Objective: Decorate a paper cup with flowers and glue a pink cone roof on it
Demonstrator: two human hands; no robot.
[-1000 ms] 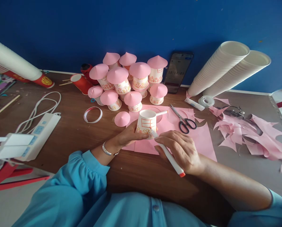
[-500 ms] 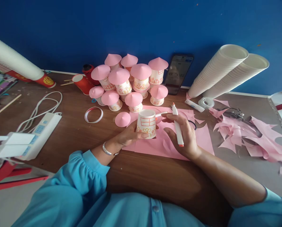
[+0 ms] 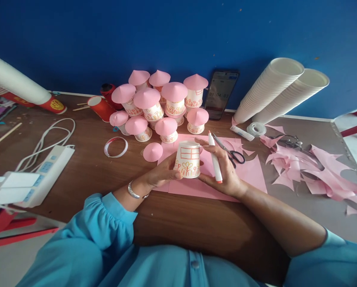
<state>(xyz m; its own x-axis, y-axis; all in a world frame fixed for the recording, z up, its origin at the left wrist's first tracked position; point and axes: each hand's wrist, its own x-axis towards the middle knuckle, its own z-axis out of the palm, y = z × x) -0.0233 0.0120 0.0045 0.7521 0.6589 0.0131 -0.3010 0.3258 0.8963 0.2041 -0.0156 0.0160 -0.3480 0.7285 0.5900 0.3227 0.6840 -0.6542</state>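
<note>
My left hand (image 3: 165, 172) holds an upside-down white paper cup (image 3: 187, 159) from its left side, thumb across the front near the rim. An orange window grid and a band of orange and yellow flowers are drawn on the cup. My right hand (image 3: 226, 171) grips a white marker (image 3: 215, 161) with orange ends, and its fingers reach to the cup's right side. Behind the hands lie pink paper sheets (image 3: 250, 175) and black-handled scissors (image 3: 236, 156). A small pink paper cone (image 3: 152, 152) rests left of the cup.
Several cone-topped decorated cups (image 3: 147, 105) stand at the back. A phone (image 3: 221, 95) leans on the blue wall beside tall cup stacks (image 3: 268, 91). Pink scraps (image 3: 324, 167) and a tape roll (image 3: 256, 129) lie right; a tape ring (image 3: 115, 147) and power strip (image 3: 48, 175) left.
My right hand has moved left and its fingers now meet the cup. A white pen-like piece with a red end beside the cup is no longer visible. More of the scissors shows.
</note>
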